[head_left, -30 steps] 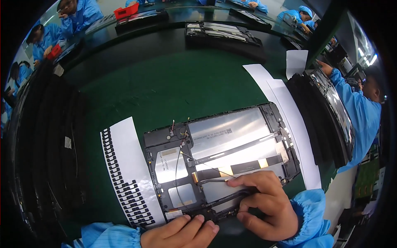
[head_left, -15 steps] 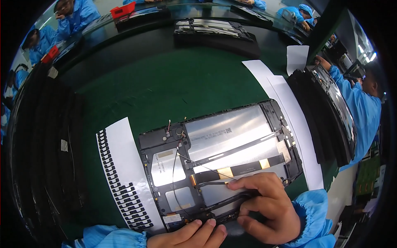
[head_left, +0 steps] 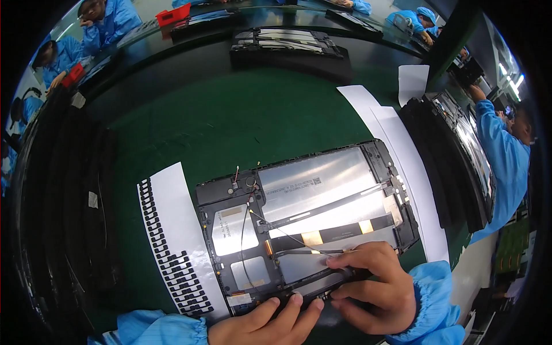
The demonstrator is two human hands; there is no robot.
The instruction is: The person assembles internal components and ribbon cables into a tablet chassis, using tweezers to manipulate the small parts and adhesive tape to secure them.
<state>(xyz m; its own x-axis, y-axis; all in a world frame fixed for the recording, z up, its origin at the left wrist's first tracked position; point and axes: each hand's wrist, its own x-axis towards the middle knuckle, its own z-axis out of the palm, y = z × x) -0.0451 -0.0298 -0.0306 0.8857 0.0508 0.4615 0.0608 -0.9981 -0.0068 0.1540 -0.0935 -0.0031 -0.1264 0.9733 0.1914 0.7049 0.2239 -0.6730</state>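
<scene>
right fingers (head_left: pixel 365 257) hide part of the open device (head_left: pixel 322 179); the lower edge crops both sleeves (head_left: pixel 432 293).

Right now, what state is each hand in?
Left hand: fingertips at the opened device's near edge; grip can't be told.
Right hand: curled over the device; hold can't be told.

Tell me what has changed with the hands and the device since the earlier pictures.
The left hand has slid rightward along the near edge of the opened device. The right hand has shifted slightly right, its index fingertip too. The device and white sheet stay essentially in place.
</scene>
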